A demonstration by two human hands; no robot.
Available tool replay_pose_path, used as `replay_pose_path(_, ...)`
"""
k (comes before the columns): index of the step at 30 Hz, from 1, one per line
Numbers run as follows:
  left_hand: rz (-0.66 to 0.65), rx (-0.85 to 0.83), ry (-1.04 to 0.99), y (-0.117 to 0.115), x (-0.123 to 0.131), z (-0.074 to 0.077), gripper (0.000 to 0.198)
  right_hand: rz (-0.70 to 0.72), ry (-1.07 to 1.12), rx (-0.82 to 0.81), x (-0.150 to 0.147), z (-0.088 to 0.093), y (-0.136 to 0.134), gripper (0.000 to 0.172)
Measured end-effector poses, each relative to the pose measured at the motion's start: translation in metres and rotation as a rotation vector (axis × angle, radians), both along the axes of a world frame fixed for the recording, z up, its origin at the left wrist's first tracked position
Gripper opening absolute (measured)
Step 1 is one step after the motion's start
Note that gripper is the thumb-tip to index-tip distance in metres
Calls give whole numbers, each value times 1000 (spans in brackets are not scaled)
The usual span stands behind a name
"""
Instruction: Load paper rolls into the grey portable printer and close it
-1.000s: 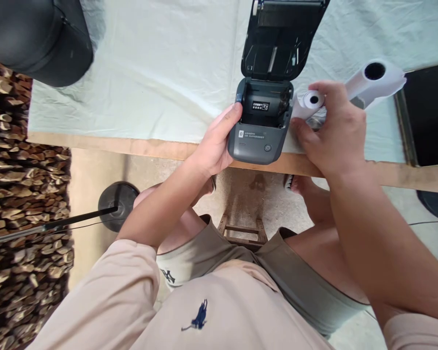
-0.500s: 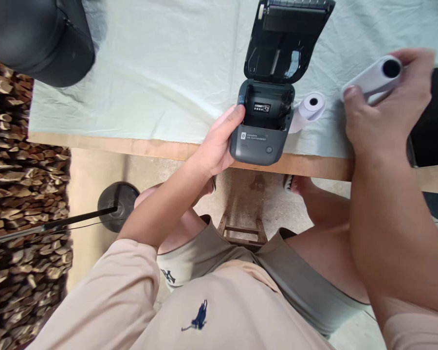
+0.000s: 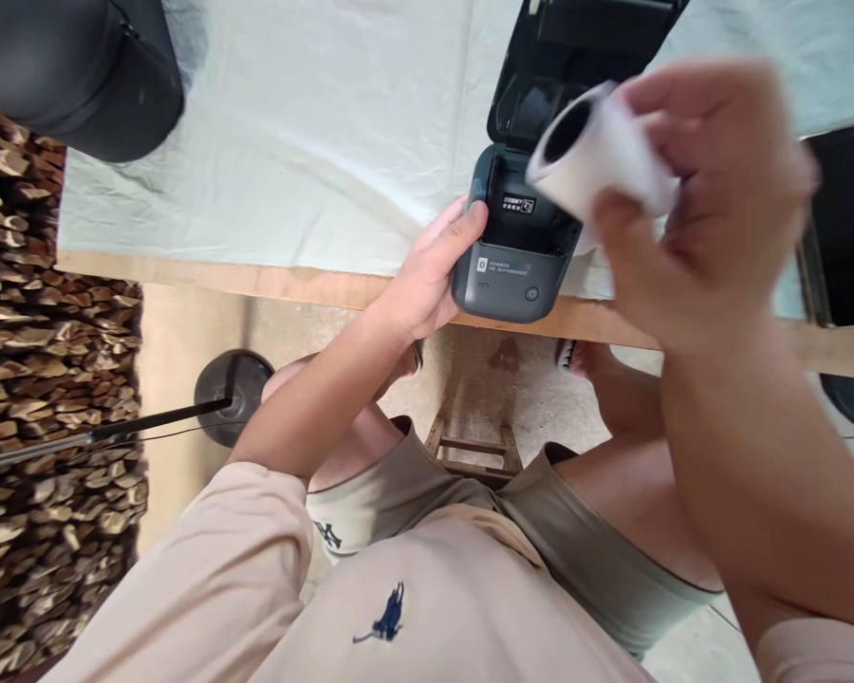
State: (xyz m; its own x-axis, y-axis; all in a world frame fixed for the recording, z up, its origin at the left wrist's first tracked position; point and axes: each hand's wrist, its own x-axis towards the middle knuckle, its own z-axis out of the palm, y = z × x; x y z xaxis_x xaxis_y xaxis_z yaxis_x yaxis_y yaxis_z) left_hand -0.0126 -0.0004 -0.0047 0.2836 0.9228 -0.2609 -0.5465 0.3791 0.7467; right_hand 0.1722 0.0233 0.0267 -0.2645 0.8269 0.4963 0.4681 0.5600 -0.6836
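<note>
A dark grey label printer (image 3: 505,275) is held at the table's near edge, its lid (image 3: 533,81) swung up and its paper bay showing a small printed sticker. My left hand (image 3: 437,266) is closed round the printer's left side, thumb on the rim. Over the bay's right side, my right hand (image 3: 704,190) grips a white paper roll (image 3: 604,156), slightly blurred, with its dark hollow core facing left. The roll hides part of the lid and the bay's upper right corner. Behind it, the second, smaller roll is almost wholly covered.
A pale cloth (image 3: 313,142) covers the wooden-edged table. At the right lies a black flat device (image 3: 850,228); a black rounded case (image 3: 78,76) stands at the far left. Below are a stand's round base (image 3: 233,394) and a wooden stool (image 3: 473,451).
My right hand has carried the white paper roll leftward from the cloth to above the printer, turning its core to the left. The printer has shifted slightly right in my left hand.
</note>
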Motion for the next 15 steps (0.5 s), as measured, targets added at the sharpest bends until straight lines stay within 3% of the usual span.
replay_pose_path(2, -2, 48, 12, -1, 1, 1, 21, -45, -199, 62, -11, 2, -9, 30)
replay_pose_path(5, -21, 60, 19, -2, 2, 1, 22, -158, -375, -7, -11, -5, -11, 26)
replay_pose_path(11, 4, 36, 45, -1, 1, 0, 21, -123, -243, 136, -9, -9, -14, 4)
replay_pose_path(15, -21, 44, -11, 0, -2, 0, 22, 6, -258, 194, -10, -10, -18, 8)
